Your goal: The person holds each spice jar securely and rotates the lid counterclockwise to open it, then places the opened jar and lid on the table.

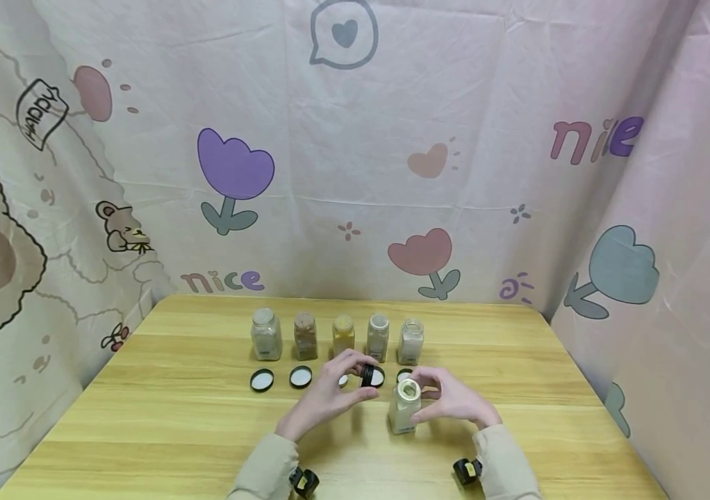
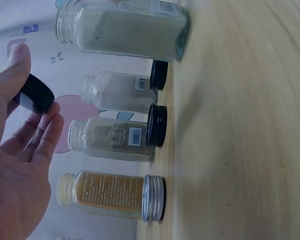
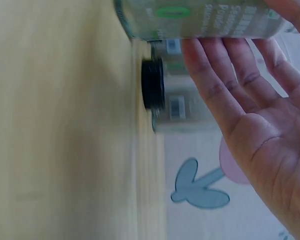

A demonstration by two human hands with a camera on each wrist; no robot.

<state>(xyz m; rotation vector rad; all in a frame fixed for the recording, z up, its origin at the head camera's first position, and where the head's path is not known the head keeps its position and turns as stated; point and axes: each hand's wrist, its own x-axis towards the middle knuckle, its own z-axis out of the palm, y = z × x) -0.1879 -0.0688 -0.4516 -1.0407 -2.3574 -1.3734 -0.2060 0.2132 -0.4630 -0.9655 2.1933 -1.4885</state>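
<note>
My left hand (image 1: 324,397) pinches a black screw lid (image 1: 367,376) between thumb and fingertips, tilted on its edge; the left wrist view shows the lid (image 2: 36,94) beside the fingers. With the fingers and thumb of my right hand (image 1: 451,399) I hold an uncapped glass spice jar (image 1: 401,415) of pale powder upright, low over the table. Its mouth faces up, to the right of the lid. White print and a green oval mark this jar (image 3: 200,19) in the right wrist view, where the top of it is out of frame.
Behind my hands stands a row of several uncapped spice jars: a wide pale one (image 1: 266,338), a brown one (image 1: 306,339), a yellow one (image 1: 343,332) and two whitish ones further right. Upturned lids (image 1: 262,380) lie in front of them on the wooden table (image 1: 161,417). Patterned cloth (image 1: 342,153) hangs around.
</note>
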